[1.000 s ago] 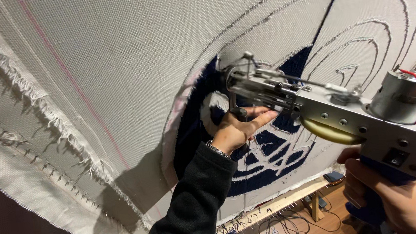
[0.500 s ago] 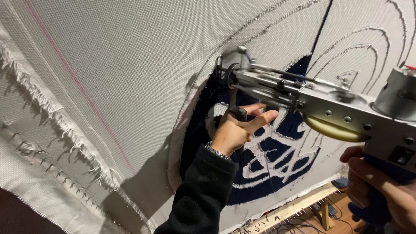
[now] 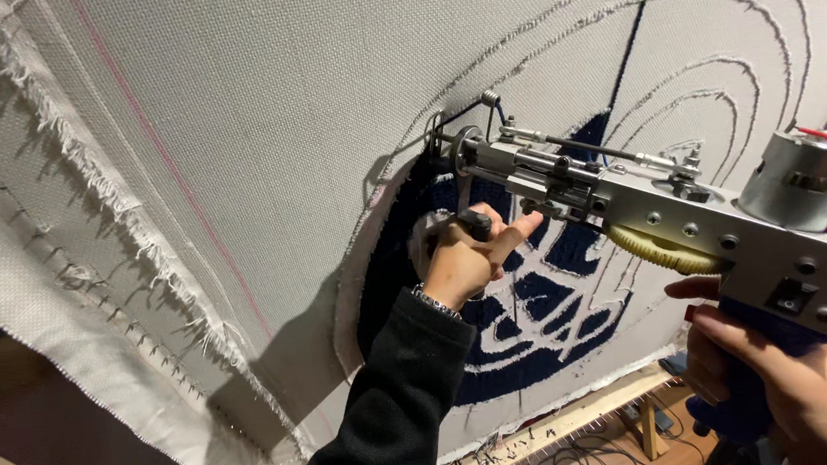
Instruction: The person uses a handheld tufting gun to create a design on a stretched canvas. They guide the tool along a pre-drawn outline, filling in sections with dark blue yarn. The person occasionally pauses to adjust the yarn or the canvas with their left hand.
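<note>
A grey metal tufting gun (image 3: 691, 218) points left, its needle tip pressed against the stretched white backing cloth (image 3: 302, 103) at the upper edge of a dark blue tufted patch (image 3: 529, 302). My left hand (image 3: 471, 257), in a black sleeve, grips the gun's small black front handle just below the barrel, fingers partly spread against the cloth. At the lower right my right hand (image 3: 775, 380) wraps around the blue rear grip of the gun. A silver motor with a red wire (image 3: 803, 178) sits on top of the gun's back end.
Curved drawn outlines (image 3: 706, 47) arc over the cloth above the blue patch. A frayed cloth edge (image 3: 123, 218) runs diagonally at the left. A wooden frame bar (image 3: 589, 412) with tack strip lies along the bottom, with cables on the floor below it.
The gun's tip has travelled up and left along the edge of the blue patch, and my left hand has followed it. The view has shifted slightly.
</note>
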